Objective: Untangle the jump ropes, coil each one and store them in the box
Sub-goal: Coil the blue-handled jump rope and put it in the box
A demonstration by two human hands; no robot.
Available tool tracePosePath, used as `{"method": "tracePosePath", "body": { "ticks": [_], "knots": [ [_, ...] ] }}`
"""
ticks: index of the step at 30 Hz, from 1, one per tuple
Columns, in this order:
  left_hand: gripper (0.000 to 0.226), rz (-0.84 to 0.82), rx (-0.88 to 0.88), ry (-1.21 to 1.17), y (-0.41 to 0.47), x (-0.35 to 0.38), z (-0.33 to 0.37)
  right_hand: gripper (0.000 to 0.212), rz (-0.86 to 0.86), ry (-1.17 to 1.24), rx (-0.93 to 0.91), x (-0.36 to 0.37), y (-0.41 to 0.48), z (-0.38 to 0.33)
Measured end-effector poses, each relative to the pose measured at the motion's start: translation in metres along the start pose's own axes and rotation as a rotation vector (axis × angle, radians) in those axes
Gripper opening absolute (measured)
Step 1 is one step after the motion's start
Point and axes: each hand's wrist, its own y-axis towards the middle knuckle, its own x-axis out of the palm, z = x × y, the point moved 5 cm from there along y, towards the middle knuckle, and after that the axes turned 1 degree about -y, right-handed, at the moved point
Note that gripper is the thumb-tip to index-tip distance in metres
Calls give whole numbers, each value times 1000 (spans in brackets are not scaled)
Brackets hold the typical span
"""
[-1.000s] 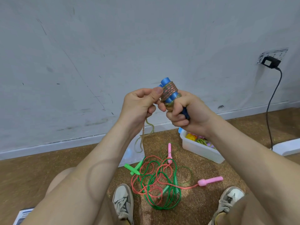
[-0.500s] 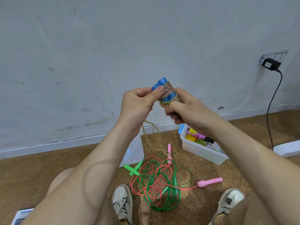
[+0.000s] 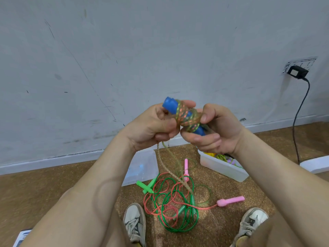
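1. Centre of the frame, raised before a scuffed pale wall (image 3: 124, 50): a person's two bare hands share one jump rope
2. The left hand (image 3: 151, 125) has its fingers (image 3: 186, 103) curled round the upper end of a pair of blue handles (image 3: 170, 106), which tilt up towards the left
3. The right hand (image 3: 219, 129) has its fingers (image 3: 201, 139) clamped on the lower end of the same handles, its thumb lying against the windings
4. A speckled orange-green rope (image 3: 187, 120) is wound in several turns round the handles, between the two hands
5. Its loose tail (image 3: 161, 157) drops from under the left hand's curled fingers, down towards the brown floor (image 3: 53, 189)
6. Lower centre, on the floor: a tangle of green and red ropes (image 3: 170, 209), with green handles (image 3: 145, 187) at its left, one pink handle (image 3: 186, 168) at its top and another (image 3: 231, 201) at its right
7. Right of centre, just below the right wrist: a white box (image 3: 222, 169) on the floor, holding yellow and green rope, partly hidden by the hand
8. Left of the box, at the foot of the wall: a clear plastic lid (image 3: 142, 166)
9. Bottom edge: two pale shoes (image 3: 135, 221), either side of the tangle
10. Upper right: a black plug (image 3: 297, 72) on the wall, its cable running down
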Motion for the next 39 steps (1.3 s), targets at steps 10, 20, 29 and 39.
{"method": "tracePosePath", "body": {
  "ticks": [10, 20, 29, 39],
  "knots": [
    [33, 562, 227, 1231, -6, 6, 26, 61, 612, -403, 4, -22, -16, -9],
    [66, 258, 225, 1614, 4, 17, 6, 26, 864, -643, -94, -24, -20, -15],
    [39, 302, 124, 1702, 5, 12, 9, 42, 1055, -1419, 37, -26, -23, -25],
    [11, 388, 279, 1555, 4, 19, 15, 38, 856, -2159, 167, -18, -6, -9]
  ]
}}
